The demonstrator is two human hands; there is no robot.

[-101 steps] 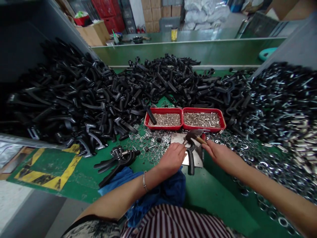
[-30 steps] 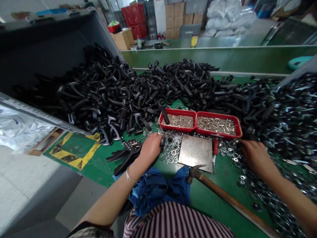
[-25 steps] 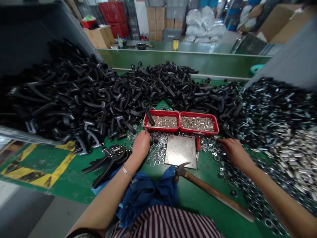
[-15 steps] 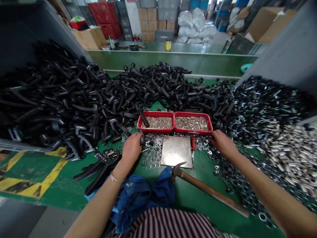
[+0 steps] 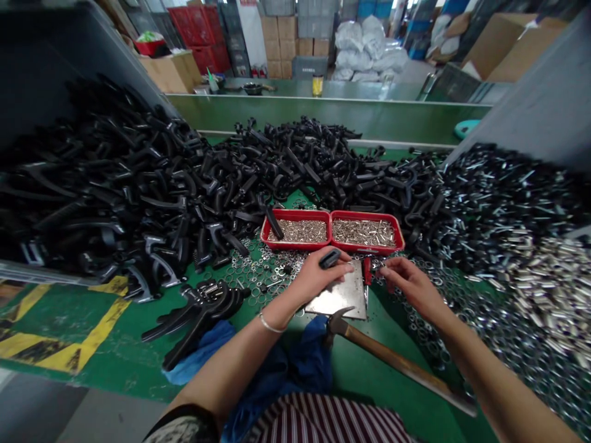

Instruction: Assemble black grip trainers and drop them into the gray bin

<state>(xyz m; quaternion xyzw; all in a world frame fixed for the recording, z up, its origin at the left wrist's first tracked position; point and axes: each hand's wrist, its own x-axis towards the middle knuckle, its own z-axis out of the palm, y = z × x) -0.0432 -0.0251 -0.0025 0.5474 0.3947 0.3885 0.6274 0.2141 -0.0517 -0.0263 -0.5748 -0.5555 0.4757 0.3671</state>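
My left hand [image 5: 316, 274] is over the metal plate [image 5: 339, 301], its fingers closed on a black plastic part [image 5: 329, 258] with a rounded end. To its right, my right hand [image 5: 410, 286] has thumb and fingertips pinched together near a red-handled screwdriver [image 5: 367, 271]; whatever small thing is between them is too small to name. Just beyond the hands stand two red trays, the left tray [image 5: 295, 247] with tiny metal pieces and a black part leaning in it, the right tray [image 5: 369, 250] with small pins. A claw hammer [image 5: 397, 359] lies in front of the plate.
Black lever-like parts [image 5: 184, 178] are heaped at left and behind the trays. Dark bolts [image 5: 508, 191], silver sleeves [image 5: 549, 277] and metal rings [image 5: 498, 363] spread at right. Assembled black tools [image 5: 198, 314] lie at left by a blue cloth [image 5: 305, 357].
My left hand has moved right from the loose parts to over the plate, carrying the black plastic part. My right hand has drawn back from the right tray's corner, fingertips pinched.
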